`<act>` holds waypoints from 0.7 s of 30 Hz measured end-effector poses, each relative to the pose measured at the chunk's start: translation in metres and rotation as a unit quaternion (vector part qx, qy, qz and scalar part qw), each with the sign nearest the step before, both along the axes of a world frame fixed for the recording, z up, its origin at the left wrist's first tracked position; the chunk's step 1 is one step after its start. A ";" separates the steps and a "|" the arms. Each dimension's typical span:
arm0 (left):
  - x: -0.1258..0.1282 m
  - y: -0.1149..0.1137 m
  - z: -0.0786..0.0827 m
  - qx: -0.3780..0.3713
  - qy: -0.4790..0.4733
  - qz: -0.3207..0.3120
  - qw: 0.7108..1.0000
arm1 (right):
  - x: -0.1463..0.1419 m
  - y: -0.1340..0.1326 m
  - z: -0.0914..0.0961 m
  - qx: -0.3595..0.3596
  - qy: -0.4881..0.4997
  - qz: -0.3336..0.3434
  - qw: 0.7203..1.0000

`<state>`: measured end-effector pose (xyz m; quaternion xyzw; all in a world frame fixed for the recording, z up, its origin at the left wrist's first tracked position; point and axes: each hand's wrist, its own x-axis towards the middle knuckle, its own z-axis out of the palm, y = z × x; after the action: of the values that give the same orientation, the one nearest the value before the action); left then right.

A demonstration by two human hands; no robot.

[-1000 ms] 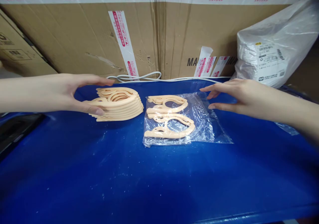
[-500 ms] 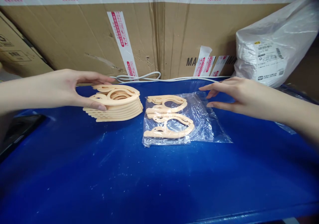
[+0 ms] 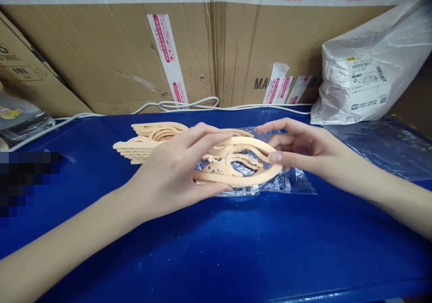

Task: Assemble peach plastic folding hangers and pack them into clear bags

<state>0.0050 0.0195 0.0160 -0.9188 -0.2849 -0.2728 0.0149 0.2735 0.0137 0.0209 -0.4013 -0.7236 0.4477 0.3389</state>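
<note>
Left grip (image 3: 173, 170), right grip (image 3: 300, 145) bare; forearms (image 3: 77, 235) bare.

Taped cardboard boxes (image 3: 114, 42), looped white cable (image 3: 218, 108), labelled white plastic bag (image 3: 337, 78)

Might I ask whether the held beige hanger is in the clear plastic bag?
Out: left hand and right hand grip the bare hanger over the bag.

hanger (image 3: 241, 181): pale peach | table (image 3: 236, 244): blue | carton (image 3: 114, 46): brown | tape (image 3: 168, 58): white, red-printed | bag (image 3: 398, 46): whitish
</note>
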 end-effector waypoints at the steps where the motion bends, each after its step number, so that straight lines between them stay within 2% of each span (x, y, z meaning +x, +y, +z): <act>1: 0.001 -0.001 -0.003 0.009 0.006 0.003 1.000 | -0.001 0.000 -0.001 -0.016 0.014 0.006 1.000; 4: 0.000 -0.001 -0.007 0.024 0.020 0.006 0.999 | -0.003 0.003 -0.002 -0.057 0.051 0.007 0.997; 8: -0.001 0.002 -0.007 0.005 0.024 -0.003 1.000 | -0.002 0.007 -0.003 -0.096 0.074 -0.005 0.993; 15: -0.005 0.010 -0.008 0.002 0.022 -0.021 1.000 | 0.001 0.008 -0.002 -0.120 0.088 -0.003 0.989; 21: -0.006 0.014 -0.010 -0.019 0.068 -0.042 0.997 | 0.004 0.007 -0.001 -0.134 0.102 0.005 0.986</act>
<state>-0.0009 0.0334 0.0058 -0.9464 -0.2498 -0.2046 0.0057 0.2771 0.0206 0.0201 -0.3916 -0.6209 0.5808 0.3518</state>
